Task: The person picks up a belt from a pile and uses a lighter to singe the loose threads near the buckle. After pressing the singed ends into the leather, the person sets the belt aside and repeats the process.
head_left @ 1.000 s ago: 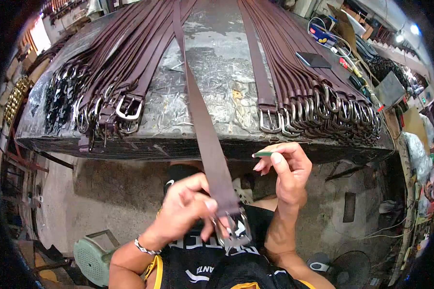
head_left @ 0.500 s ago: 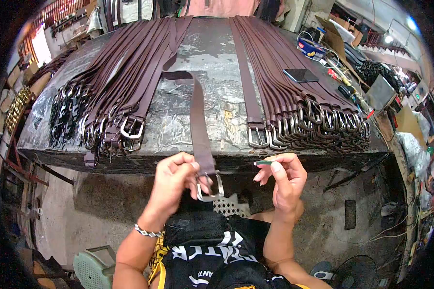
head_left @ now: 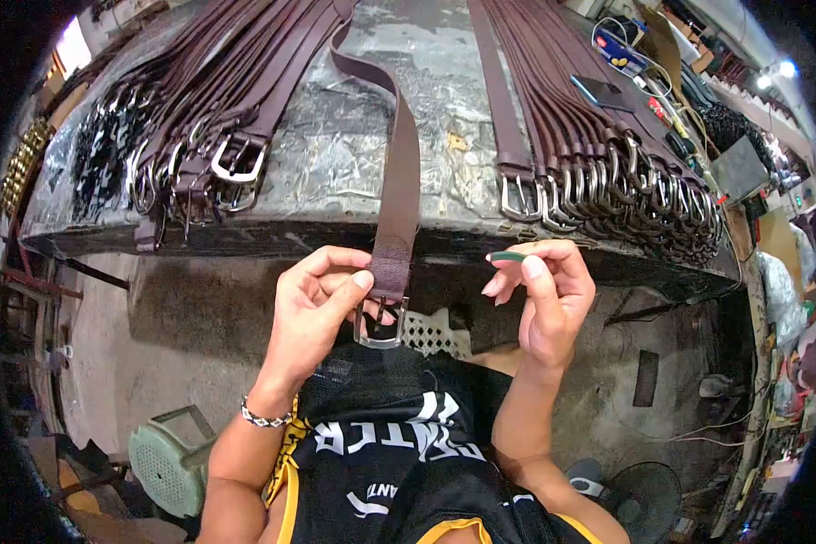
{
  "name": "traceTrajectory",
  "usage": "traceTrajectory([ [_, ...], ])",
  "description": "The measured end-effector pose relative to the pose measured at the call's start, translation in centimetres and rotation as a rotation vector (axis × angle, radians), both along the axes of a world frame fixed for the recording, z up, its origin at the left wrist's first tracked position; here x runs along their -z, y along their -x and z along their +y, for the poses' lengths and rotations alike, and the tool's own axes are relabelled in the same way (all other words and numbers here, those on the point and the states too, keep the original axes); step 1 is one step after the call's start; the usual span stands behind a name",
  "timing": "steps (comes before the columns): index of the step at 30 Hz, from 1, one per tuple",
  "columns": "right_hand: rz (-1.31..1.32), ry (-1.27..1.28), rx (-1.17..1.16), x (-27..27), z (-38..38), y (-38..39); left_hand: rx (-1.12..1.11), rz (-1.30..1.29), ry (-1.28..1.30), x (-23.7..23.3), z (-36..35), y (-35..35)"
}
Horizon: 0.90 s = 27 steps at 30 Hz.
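A brown belt hangs over the table's front edge toward me, its silver buckle at the near end. My left hand pinches the belt just above the buckle, thumb on the edge of the folded strap end. To the right, apart from the belt, my right hand holds a small thin green strip between thumb and fingers. What the strip is I cannot make out.
Brown belts with silver buckles lie in a left pile and a right pile on the dark table. A phone rests on the right pile. A green stool stands lower left, a fan lower right.
The view has tipped down, so the table sits higher in the picture. My left hand has turned the buckle end flatter toward me. The right hand still holds the green strip.
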State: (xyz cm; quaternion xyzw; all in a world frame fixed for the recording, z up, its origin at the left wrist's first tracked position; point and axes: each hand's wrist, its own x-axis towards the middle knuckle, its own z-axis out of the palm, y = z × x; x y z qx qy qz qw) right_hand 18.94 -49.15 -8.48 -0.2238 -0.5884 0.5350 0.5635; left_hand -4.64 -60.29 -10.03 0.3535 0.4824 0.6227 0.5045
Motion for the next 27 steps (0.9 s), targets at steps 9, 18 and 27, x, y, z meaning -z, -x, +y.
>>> traceTrajectory([
  [9, 0.010, -0.011, -0.059, 0.2, -0.3, 0.4, 0.107, -0.011, -0.046, 0.1, -0.9, -0.2],
  [18, 0.090, 0.013, -0.289, -0.3, -2.3, 2.2, 0.157, -0.056, -0.058, -0.3, -1.7, -0.9],
  [27, 0.137, 0.052, -0.309, 0.6, -2.6, 3.5, 0.084, -0.051, -0.011, -0.2, -1.5, -0.3],
])
